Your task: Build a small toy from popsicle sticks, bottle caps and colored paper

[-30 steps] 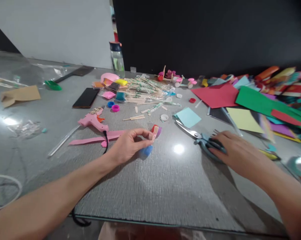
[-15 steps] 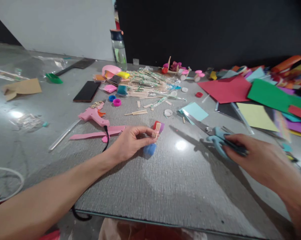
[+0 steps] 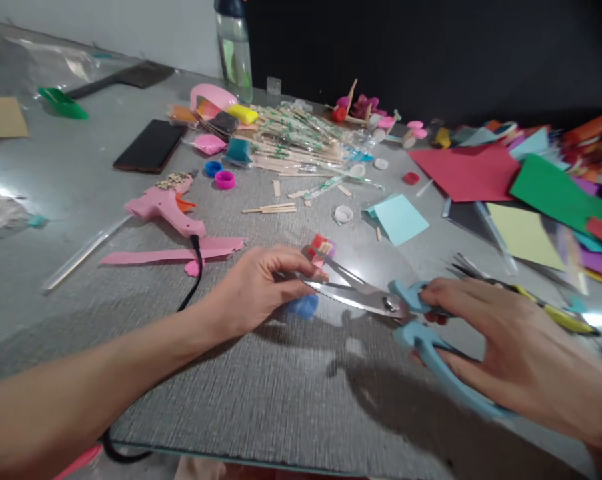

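Scissors (image 3: 391, 305) now spread open — swung over to left hand (image 3: 263, 287), blades apparently around pinched sticks (image 3: 325, 248)

Scissors (image 3: 365, 298): silver blades, round pivot, light-blue looped handles. Set open, raised above the tabletop (image 3: 281, 400), blades directed at the stick bundle (image 3: 324, 248). Stick bundle: short, pale wooden pieces, side by side, pink lower down. Positioned at a tilt beside the blades; lower end hidden.

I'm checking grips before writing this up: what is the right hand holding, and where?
The right hand holds the scissors by their light blue handles, blades open.
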The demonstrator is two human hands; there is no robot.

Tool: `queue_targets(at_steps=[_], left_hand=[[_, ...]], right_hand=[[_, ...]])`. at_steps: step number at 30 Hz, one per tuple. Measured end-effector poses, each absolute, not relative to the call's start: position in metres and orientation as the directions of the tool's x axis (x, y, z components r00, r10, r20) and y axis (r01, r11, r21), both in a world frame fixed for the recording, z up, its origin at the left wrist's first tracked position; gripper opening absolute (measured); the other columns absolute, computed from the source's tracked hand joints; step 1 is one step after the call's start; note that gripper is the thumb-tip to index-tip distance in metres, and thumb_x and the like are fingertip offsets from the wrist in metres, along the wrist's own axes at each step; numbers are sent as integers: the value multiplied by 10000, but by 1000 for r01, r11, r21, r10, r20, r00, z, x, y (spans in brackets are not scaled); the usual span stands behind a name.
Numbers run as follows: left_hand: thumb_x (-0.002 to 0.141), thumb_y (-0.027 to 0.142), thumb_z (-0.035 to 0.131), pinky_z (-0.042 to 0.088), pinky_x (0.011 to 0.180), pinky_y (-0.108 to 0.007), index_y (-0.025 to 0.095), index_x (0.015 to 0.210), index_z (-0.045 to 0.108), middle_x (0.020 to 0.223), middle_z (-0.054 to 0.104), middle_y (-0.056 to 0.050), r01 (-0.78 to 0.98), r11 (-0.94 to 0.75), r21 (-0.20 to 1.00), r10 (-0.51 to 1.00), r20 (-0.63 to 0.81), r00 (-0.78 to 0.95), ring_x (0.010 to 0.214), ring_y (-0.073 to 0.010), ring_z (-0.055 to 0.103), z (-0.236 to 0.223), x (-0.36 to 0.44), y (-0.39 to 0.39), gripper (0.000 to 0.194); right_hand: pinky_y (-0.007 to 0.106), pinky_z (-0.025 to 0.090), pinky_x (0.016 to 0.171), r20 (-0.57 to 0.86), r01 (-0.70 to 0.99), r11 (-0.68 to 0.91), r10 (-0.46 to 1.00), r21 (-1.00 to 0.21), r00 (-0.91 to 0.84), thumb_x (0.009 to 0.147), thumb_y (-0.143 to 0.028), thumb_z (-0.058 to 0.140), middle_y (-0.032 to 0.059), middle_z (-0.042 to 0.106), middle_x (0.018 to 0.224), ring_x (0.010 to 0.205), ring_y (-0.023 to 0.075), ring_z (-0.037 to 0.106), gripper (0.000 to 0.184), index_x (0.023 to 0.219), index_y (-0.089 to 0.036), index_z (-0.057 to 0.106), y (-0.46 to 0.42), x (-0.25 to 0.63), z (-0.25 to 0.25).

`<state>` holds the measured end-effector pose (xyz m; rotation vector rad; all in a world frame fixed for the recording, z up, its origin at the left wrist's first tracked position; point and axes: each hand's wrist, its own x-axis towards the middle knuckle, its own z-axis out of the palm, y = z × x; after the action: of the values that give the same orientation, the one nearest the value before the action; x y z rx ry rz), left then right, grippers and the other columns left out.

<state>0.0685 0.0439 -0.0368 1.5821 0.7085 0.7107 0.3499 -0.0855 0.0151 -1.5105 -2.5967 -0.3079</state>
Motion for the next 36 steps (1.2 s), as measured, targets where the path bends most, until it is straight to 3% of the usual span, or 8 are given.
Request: queue_targets(at_steps=[9,13,19,27,32,36], left_hand=[[772,182,781,548,845,-321,237,830,821,910,772,-9,40,-131,991,781,78,620,875,-178,698,-38,69,41,90],[802,193,744,538,817,-312,230,840,820,914,768,-8,40,-133,990,769,77,635,883,-182,699,-36,69,40,93],[822,220,740,531,852,-329,218,860,815,969,776,-19,41,-117,992,759,63,648,933,-197,693,-35,71,40,84],[800,196,739,485,724,-281,191,759,764,808,700,6,40,-89,995,761,42,648,754,-140,605,-33,71,39,48],[795,239,758,518,755,-304,188,784,787,868,743,-33,63,-79,995,775,21,632,802,-166,652,-34,71,40,60],[810,246,751,542,788,-326,198,809,800,906,764,-45,74,-116,990,759,40,650,853,-187,688,-35,69,40,69]], right_hand=[[391,554,544,157,872,489,859,32,-488,1014,-423,458,137,751,980,758,290,735,202,1050,-253,560,-76,357,9],[362,490,471,171,857,514,841,42,-513,1041,-432,432,136,761,938,677,266,721,244,944,-252,565,-71,356,10],[361,499,527,149,846,531,834,44,-531,1040,-378,437,119,764,942,730,257,727,228,897,-255,566,-70,360,14],[357,438,508,143,813,579,800,71,-582,1049,-301,416,87,750,820,626,225,686,281,822,-236,569,-65,359,19],[325,445,524,193,866,500,851,-21,-487,1013,-295,487,55,741,811,603,195,668,186,902,-230,621,-63,364,17],[298,436,499,148,937,326,940,-128,-307,988,-424,533,19,692,730,536,174,607,217,929,-232,617,-62,373,11]])
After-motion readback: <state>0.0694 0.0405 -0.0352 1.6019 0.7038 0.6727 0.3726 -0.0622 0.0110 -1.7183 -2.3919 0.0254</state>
